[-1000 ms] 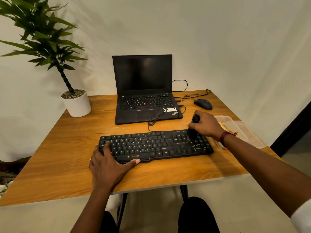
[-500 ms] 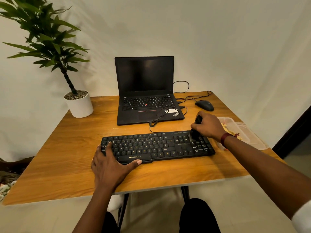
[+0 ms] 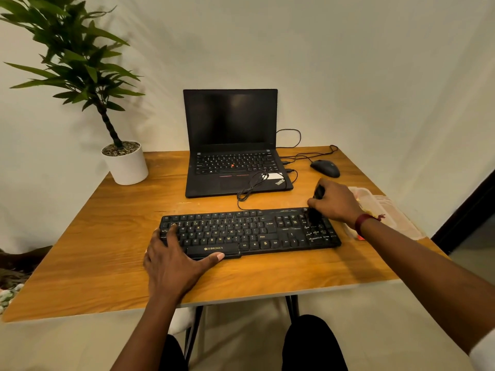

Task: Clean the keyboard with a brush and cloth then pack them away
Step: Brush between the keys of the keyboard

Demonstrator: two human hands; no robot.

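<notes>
A black keyboard (image 3: pixel 249 231) lies across the middle of the wooden table (image 3: pixel 101 253). My right hand (image 3: pixel 336 202) grips a small black brush (image 3: pixel 315 210), whose bristles touch the number pad at the keyboard's far right corner. My left hand (image 3: pixel 174 261) rests flat on the keyboard's near left end, fingers on the keys and thumb along the front edge under the space bar. A clear plastic container (image 3: pixel 383 210) sits at the table's right edge behind my right wrist, with something yellow inside; I cannot make out a cloth.
An open black laptop (image 3: pixel 233 156) stands behind the keyboard, with the keyboard's cable looped on its palm rest. A black mouse (image 3: pixel 325 168) and cables lie at the back right. A potted plant (image 3: pixel 124 163) stands at the back left corner.
The brush in my right hand has shifted slightly toward the far edge of the number pad. My left hand has stayed in place on the keyboard. The camera moved a little.
</notes>
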